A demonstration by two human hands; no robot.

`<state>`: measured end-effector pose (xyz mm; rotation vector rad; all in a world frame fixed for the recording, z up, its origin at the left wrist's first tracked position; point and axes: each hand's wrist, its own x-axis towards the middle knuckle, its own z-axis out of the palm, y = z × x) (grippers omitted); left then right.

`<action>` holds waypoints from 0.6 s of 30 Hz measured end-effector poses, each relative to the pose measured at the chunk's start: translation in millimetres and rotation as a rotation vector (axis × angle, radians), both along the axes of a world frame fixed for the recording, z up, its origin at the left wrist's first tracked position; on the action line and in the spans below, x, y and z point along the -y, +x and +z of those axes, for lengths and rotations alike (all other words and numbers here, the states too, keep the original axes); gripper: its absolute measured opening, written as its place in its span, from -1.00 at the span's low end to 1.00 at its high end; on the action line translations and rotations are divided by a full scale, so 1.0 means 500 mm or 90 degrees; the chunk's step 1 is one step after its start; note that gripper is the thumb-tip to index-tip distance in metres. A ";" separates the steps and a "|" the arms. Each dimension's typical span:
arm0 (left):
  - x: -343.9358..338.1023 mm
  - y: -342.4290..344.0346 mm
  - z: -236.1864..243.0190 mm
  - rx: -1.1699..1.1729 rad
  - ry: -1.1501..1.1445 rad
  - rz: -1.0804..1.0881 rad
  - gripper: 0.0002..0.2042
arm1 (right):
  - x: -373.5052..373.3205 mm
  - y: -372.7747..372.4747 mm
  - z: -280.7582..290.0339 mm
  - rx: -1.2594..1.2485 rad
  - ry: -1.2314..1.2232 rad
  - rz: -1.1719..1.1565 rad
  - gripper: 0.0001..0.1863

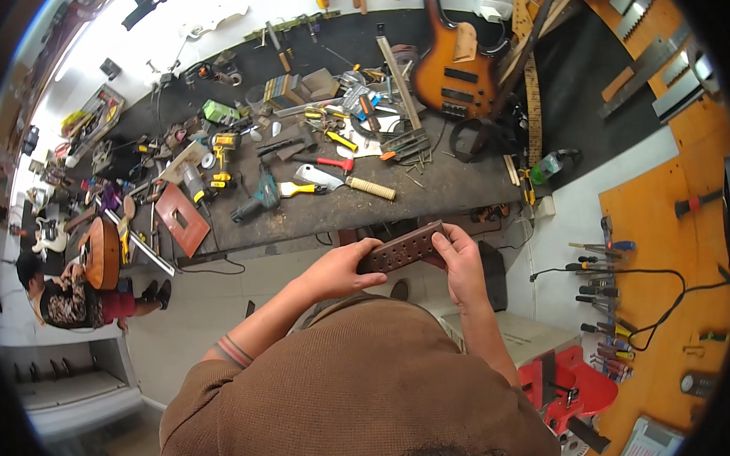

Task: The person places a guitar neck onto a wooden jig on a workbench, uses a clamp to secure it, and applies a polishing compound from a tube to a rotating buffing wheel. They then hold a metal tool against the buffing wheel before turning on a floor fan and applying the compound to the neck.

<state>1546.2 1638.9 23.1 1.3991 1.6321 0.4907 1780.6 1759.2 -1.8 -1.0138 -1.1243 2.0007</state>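
Between my hands is a dark reddish-brown block (402, 250) with rows of small holes in its upper face, held tilted in front of my body. My left hand (344, 268) grips its left end, thumb along the near edge and fingers over the far side. At the right end my right hand (459, 261) has its thumb pressed on the top, the other fingers mostly hidden beneath. The block is off the bench, near its front edge. Closest on the worktop lie a scraper-like blade (320, 177), a brush with a yellow handle (297, 188) and a rope-wrapped handle (371, 188).
A cluttered dark workbench (332, 215) spans ahead, with a yellow drill (224, 157), a teal power tool (258, 196) and a sunburst electric guitar (459, 61). Hand tools hang on the orange board (651, 240) at right. Far left, another person (58, 294) sits beside an acoustic guitar (101, 254).
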 end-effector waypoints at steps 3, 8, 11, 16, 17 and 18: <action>0.012 -0.017 -0.014 0.031 0.013 0.037 -0.42 | -0.020 -0.010 -0.002 -0.003 0.011 0.026 -0.76; 0.047 -0.047 -0.007 0.063 0.031 0.150 -0.56 | -0.032 -0.057 -0.004 -0.024 -0.029 0.051 -0.73; 0.082 -0.097 -0.019 0.072 0.061 0.209 -0.61 | -0.031 -0.109 0.008 -0.033 -0.012 0.060 -0.72; 0.120 -0.194 -0.023 0.073 0.132 0.279 -0.65 | -0.031 -0.196 0.021 -0.051 0.006 0.050 -0.71; 0.124 -0.217 -0.031 0.038 0.227 0.261 -0.65 | -0.026 -0.213 0.022 -0.071 0.013 0.050 -0.70; 0.127 -0.235 -0.026 0.007 0.313 0.240 -0.66 | -0.022 -0.227 0.028 -0.080 0.022 0.053 -0.71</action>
